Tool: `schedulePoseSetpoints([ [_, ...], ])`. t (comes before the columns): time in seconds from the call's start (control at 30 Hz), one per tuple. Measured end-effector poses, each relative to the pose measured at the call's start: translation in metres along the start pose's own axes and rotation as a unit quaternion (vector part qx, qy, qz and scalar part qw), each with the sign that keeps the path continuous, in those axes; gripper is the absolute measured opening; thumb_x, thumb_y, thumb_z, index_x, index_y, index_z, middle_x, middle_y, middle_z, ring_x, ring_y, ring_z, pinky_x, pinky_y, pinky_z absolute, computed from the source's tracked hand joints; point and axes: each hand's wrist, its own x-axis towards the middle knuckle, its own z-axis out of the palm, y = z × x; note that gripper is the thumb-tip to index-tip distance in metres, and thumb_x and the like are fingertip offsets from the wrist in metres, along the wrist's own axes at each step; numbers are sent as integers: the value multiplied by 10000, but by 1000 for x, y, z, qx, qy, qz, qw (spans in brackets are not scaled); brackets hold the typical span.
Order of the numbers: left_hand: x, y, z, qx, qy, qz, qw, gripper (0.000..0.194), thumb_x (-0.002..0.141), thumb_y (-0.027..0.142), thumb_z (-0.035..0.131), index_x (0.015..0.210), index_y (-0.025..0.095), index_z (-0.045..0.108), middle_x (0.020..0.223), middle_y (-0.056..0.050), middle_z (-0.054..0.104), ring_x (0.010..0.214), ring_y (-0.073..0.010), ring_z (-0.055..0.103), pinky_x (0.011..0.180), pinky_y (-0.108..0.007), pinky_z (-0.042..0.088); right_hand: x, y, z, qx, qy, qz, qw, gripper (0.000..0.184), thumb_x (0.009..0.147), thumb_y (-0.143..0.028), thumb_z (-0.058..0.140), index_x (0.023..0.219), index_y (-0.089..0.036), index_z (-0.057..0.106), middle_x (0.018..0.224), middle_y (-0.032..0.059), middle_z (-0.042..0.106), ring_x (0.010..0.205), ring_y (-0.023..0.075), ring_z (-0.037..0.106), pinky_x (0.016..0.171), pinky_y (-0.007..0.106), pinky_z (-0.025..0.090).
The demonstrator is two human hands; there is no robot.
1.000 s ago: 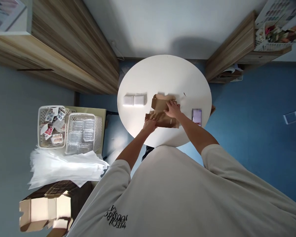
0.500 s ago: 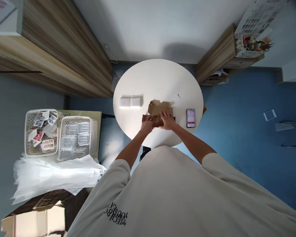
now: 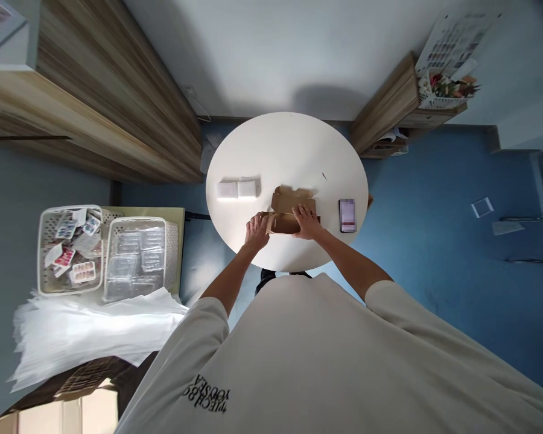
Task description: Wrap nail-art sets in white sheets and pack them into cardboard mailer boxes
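Note:
A brown cardboard box (image 3: 284, 223) lies in front of me on the round white table (image 3: 289, 144), its flapped lid (image 3: 294, 200) folded back on the far side. My left hand (image 3: 257, 232) grips the left end, fingers bent over the side wall. At the other end my right hand (image 3: 306, 223) is closed around the right wall, its fingertips near the lid's fold. Between the hands the inside of the box shows, with nothing visible in it. Both thumbs are partly hidden.
Two white packets (image 3: 236, 189) lie at the table's left, a phone (image 3: 347, 215) at its right. A small dark sliver (image 3: 324, 176) is beyond the box. Left of the table stand white baskets with packaged items (image 3: 70, 294) and clear plastic cases (image 3: 141, 220).
My left hand has moved left, from the front of the box to its left end. The box's front part now stands more open. My right hand has stayed at the right end.

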Motion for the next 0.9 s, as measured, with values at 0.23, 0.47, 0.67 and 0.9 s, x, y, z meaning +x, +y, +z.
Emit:
schedulePoseSetpoints([
  [0.23,20,-2,8,-52,2,-35,998,660,931,202,638,1551,288,427,1617,-158,376,1364,-371,546,1120,-518,504,2,-1,-1,-11,-5,7,1000,1243,827,-610,770,1745,-187,47,1807,207,3,1672,402,0,1317,603,79],
  [0.47,26,0,19,-85,-19,-43,995,472,957,184,612,1410,312,567,1534,-112,481,1314,-327,606,1113,-477,541,-1,-3,1,-9,-3,11,1000,1247,833,-622,763,1748,-192,33,1810,196,-13,1672,403,-2,1318,604,82],
  [0.67,22,7,10,-95,-26,-50,994,570,951,82,520,1477,301,521,1490,-134,519,1128,-288,718,966,-435,607,0,-5,-1,2,2,14,1000,1294,791,-620,802,1747,-181,48,1805,216,1,1671,411,4,1318,606,77],
  [0.9,16,30,3,-147,-5,8,989,660,995,190,563,1598,266,307,1505,-149,560,1292,-286,659,1026,-421,587,1,-5,-3,22,10,0,1000,1331,756,-624,832,1746,-154,76,1799,235,3,1668,426,-1,1313,627,46],
])
